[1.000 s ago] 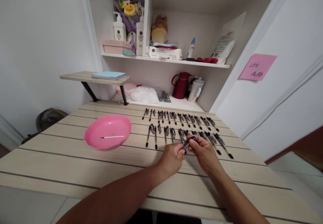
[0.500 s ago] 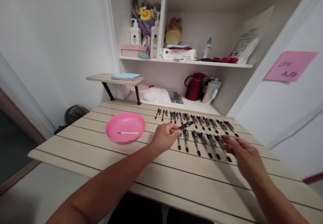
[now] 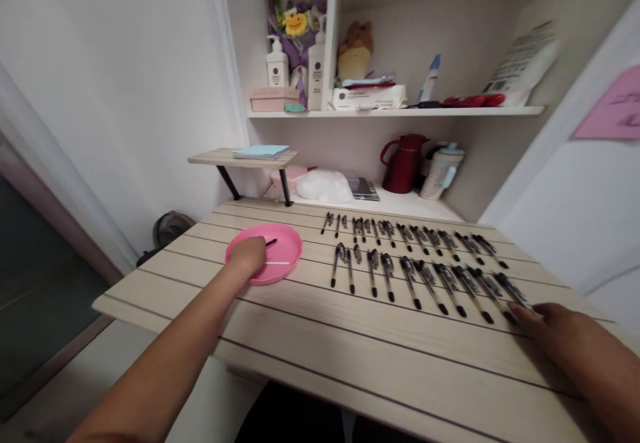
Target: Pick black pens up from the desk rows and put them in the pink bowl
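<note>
The left hand (image 3: pixel 247 254) hovers over the pink plate (image 3: pixel 294 255) near the table's (image 3: pixel 350 336) left edge, clamped on a black pen (image 3: pixel 271 242) (only its tip shows). The right hand (image 3: pixel 560 326) lies flat, fingers loose, by the right edge, beside the front row of pens (image 3: pixel 425 282). Bare wood runs along the near edge.

Pale wood-grain table (image 3: pixel 350 343), dark grooves running across its width. Left side: one pink dish (image 3: pixel 294 259). Centre to right: black pens laid side by side in two rows, far row (image 3: pixel 403 233) and near row (image 3: pixel 411 283). Small wooden riser (image 3: pixel 220 158) on black legs at the back left edge.
</note>
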The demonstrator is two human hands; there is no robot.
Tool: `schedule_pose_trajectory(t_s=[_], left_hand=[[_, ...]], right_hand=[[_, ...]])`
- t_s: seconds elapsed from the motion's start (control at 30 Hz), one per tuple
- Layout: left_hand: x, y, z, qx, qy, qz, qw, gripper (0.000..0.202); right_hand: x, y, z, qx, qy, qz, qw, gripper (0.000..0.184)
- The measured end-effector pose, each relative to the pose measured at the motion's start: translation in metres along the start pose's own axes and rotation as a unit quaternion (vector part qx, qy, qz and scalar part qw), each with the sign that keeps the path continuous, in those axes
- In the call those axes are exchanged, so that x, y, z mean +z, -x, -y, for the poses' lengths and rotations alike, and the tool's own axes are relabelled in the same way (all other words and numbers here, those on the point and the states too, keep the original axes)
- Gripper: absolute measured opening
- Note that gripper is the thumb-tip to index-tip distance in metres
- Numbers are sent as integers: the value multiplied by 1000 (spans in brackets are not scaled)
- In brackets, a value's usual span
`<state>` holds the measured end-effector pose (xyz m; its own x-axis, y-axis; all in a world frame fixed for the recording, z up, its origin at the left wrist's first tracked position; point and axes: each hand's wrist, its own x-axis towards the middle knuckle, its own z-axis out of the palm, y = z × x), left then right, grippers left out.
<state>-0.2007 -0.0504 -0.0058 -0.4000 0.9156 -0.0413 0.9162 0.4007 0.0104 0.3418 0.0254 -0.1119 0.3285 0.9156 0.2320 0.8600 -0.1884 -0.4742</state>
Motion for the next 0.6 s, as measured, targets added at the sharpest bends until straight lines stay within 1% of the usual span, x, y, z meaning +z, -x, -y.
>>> schedule_pose_trajectory(t_s=[0.03,0.1,0.27,0.43,0.5,0.53,0.57,0.6], left_hand=[[2,1,0,2,-7,9,1000,32],[2,1,-1,15,-18,18,1000,35],[0,-3,-2,36,-49,14,998,35],[-3,-12,1,31,-69,23,997,38],[-8,-9,-6,42,-50,-5,998,36],[-11,-4,-14,60,-22,-29,998,36],[-15,2,-25,88,23,-52,994,37],[-17,10,-39,123,90,-61,986,37]], right_hand=[[-3,3,6,22,52,22,998,38],[-8,7,16,22,99,34,994,41],[-14,14,24,-5,146,31,989,40],[-14,18,25,-16,168,22,985,33],[-17,17,27,-17,167,10,986,32],[-19,17,29,-17,161,-2,987,32],[-22,17,33,-17,148,-20,989,32],[-24,18,38,-19,129,-40,991,32]])
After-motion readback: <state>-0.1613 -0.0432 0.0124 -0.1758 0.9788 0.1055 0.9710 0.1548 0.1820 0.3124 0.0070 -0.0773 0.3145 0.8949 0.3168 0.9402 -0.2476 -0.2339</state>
